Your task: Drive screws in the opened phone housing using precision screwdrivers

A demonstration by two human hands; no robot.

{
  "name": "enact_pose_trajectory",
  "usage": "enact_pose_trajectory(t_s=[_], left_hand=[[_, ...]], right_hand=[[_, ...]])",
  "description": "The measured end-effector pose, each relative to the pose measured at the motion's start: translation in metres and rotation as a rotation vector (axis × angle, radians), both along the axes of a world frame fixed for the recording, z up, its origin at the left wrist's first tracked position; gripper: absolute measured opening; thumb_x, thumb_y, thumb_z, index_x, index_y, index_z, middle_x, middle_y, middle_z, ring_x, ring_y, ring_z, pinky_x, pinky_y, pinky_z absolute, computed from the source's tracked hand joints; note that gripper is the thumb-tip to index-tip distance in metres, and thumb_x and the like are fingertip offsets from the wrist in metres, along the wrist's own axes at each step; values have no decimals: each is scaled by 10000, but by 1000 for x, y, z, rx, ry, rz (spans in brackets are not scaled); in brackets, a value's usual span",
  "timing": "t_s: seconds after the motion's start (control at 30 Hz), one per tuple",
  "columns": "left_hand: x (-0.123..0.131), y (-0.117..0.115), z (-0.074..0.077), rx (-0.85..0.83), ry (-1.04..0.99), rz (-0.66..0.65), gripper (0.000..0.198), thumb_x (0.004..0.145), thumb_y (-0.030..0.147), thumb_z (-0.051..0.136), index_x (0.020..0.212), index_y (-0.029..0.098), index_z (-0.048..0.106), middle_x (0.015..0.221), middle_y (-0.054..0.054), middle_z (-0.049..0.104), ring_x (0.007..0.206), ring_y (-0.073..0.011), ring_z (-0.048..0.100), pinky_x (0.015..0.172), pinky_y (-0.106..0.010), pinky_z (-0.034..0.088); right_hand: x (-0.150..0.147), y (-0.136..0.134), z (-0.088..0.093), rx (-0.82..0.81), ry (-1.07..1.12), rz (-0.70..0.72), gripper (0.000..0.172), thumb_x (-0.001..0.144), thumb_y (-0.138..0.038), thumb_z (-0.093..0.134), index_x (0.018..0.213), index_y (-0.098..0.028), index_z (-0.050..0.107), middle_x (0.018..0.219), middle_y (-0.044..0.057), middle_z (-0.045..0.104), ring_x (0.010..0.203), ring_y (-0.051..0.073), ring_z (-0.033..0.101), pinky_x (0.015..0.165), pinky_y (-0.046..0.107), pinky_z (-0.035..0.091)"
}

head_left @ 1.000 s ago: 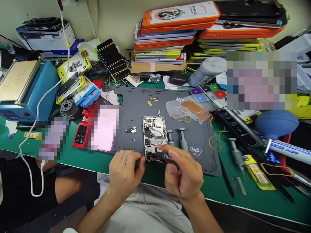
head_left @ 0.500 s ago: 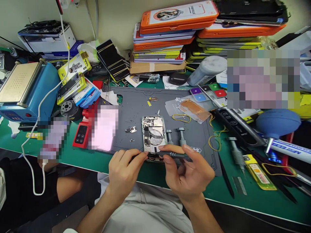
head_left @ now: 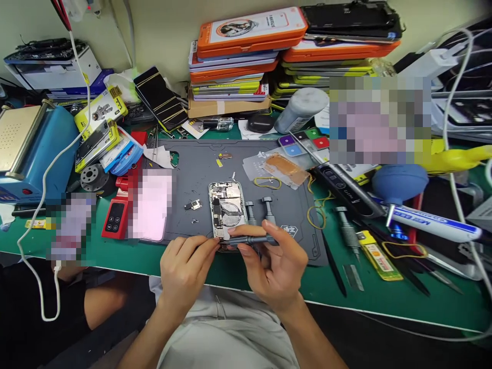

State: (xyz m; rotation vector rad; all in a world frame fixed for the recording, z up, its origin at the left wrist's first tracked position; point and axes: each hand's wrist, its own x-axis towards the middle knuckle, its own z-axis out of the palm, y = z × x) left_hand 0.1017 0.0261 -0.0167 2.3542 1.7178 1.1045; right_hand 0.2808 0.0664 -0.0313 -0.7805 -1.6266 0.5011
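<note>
An opened phone [head_left: 231,214] with its inner parts bare lies upright in line with me near the mat's front edge. My right hand [head_left: 279,269] holds a slim dark grey screwdriver [head_left: 255,240] nearly level, its tip end pointing left over the phone's bottom end. Pinched fingertips of my left hand [head_left: 184,266] are at the phone's lower left corner; what they grip, if anything, is hidden. Two more grey screwdrivers [head_left: 267,209] stand or lie just right of the phone. Left of it are a small metal-and-black phone part [head_left: 193,204] and a tiny piece [head_left: 195,221].
The dark work mat [head_left: 184,169] covers the green table. Beside it lie a pink phone [head_left: 151,205], a red device [head_left: 115,218], yellow rubber bands [head_left: 267,183], a blue air blower [head_left: 400,182] and a black pen-like tool [head_left: 346,189]. Stacked orange boxes [head_left: 251,32] stand behind.
The view has turned a little to the right, so everything sits further left. Both hands keep much the same hold at the phone's bottom end, with the screwdriver still in my right hand.
</note>
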Motion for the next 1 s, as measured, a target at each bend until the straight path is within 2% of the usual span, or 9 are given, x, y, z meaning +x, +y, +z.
enact_pose_trajectory(t_s=[0.13,0.23,0.3,0.4,0.5,0.6,0.73,1.0], left_hand=[[1,2,0,15,-11,16,102,1071,139,737,1133,216,761,990,-27,832,844,-174,724,783,-330,563],[0,3,0,29,-13,29,110,1069,127,735,1130,217,752,989,-30,818,863,-174,733,783,-323,561],[0,3,-1,28,-5,34,117,1063,120,743,1133,214,756,988,-30,810,864,-173,730,783,-318,557],[-1,4,-3,35,22,32,123,1050,125,766,1142,207,771,976,-30,798,844,-176,705,781,-319,547],[-1,4,-4,52,33,19,127,1044,126,775,1149,197,776,970,-31,794,831,-179,683,784,-316,539],[-1,5,-5,70,30,16,115,1052,125,761,1148,186,778,959,-35,788,809,-177,659,774,-313,531],[-1,5,-5,76,23,12,99,1062,132,746,1141,179,783,957,-37,787,806,-179,644,763,-321,521],[-2,3,-8,75,15,-23,114,1062,154,750,1141,221,798,929,-8,794,775,-186,607,733,-340,500]], right_hand=[[1,2,9,27,115,-140,603,1062,-110,642,1618,-290,493,956,21,780,746,183,804,667,324,722],[5,-4,27,-116,205,-206,443,1105,-136,543,1515,-304,545,831,-54,662,583,127,693,575,262,658],[7,-10,39,-275,108,-187,331,1117,-141,492,1395,-284,602,788,-66,620,526,108,630,516,219,584],[6,-13,48,-424,-259,-176,209,1110,-198,571,1292,-251,661,692,-84,625,432,92,529,441,201,437],[3,-7,43,-436,-598,-179,124,1125,-269,602,1199,-237,696,620,-76,677,457,127,619,485,237,384],[0,-2,36,-454,-773,-189,180,1150,-268,540,1103,-238,711,712,-24,787,560,162,724,534,260,347],[-2,-1,33,-466,-830,-204,208,1150,-272,528,1097,-243,728,760,-12,821,591,175,747,560,271,338],[-8,-6,31,-455,-842,-286,175,1127,-293,587,1036,-253,732,705,-37,790,546,176,714,549,283,317]])
